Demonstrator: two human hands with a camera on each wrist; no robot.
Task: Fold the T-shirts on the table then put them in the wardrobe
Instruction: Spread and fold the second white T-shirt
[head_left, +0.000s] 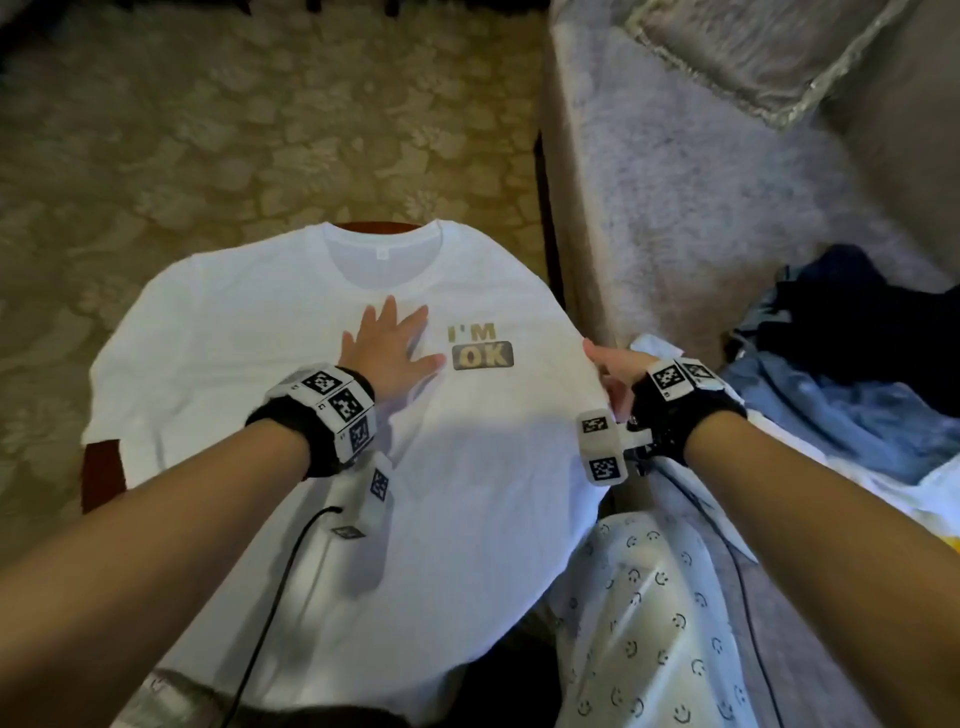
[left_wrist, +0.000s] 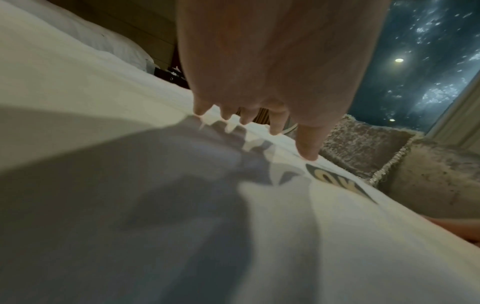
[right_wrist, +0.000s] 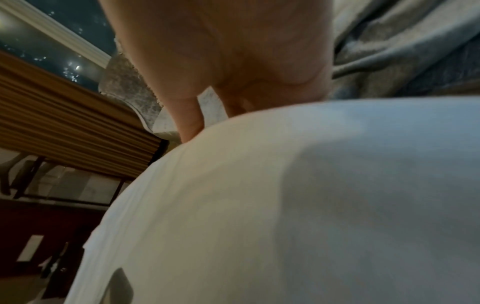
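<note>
A white T-shirt (head_left: 467, 467) with an "I'M OK" print (head_left: 480, 348) lies face up, spread over a small round table (head_left: 101, 473), collar at the far side. My left hand (head_left: 387, 348) presses flat on the chest with its fingers spread, just left of the print. In the left wrist view the left hand (left_wrist: 259, 82) has its fingertips down on the cloth (left_wrist: 337, 226). My right hand (head_left: 615, 371) holds the shirt's right edge, thumb on top and fingers under the fold. The right wrist view shows that thumb (right_wrist: 189, 123) on the cloth (right_wrist: 285, 205).
A grey sofa (head_left: 701, 182) with a cushion (head_left: 753, 57) stands right of the table. On it lies a pile of dark and blue clothes (head_left: 857, 364). Patterned carpet (head_left: 208, 130) surrounds the table. My smiley-print trousers (head_left: 649, 597) are at the near right.
</note>
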